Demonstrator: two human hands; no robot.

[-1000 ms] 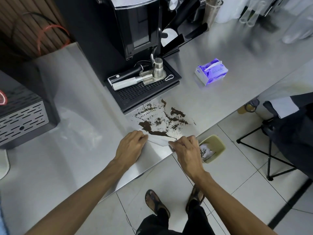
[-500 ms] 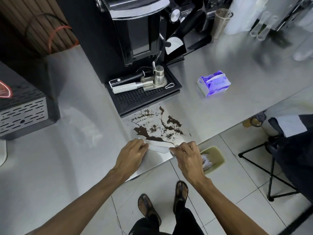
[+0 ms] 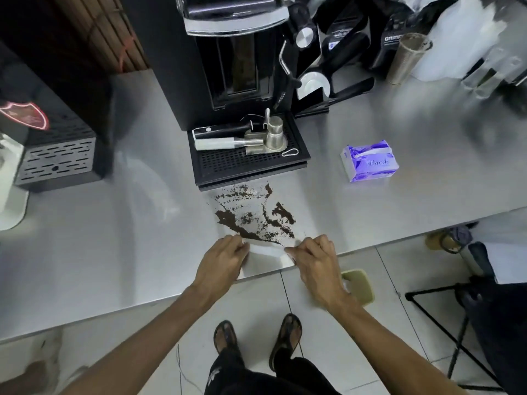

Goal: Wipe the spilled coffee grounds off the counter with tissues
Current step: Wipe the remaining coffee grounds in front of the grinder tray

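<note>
Dark coffee grounds (image 3: pixel 253 216) lie scattered on the steel counter (image 3: pixel 119 229) just in front of the espresso machine's drip tray. A white tissue (image 3: pixel 266 250) is stretched flat between my two hands at the near edge of the spill. My left hand (image 3: pixel 224 258) pinches its left end. My right hand (image 3: pixel 315 259) pinches its right end, close to the counter's front edge. A purple tissue pack (image 3: pixel 369 161) sits further back on the right.
A black espresso machine (image 3: pixel 228 61) with its drip tray (image 3: pixel 248 163) holding a portafilter and tamper stands behind the spill. A black box (image 3: pixel 57 149) is at left. A small bin (image 3: pixel 359 285) stands on the tiled floor below the counter edge, a black stand at right.
The view has shifted a little. Both hands stay pinching the tissue at the near edge of the grounds, and the spill looks the same.
</note>
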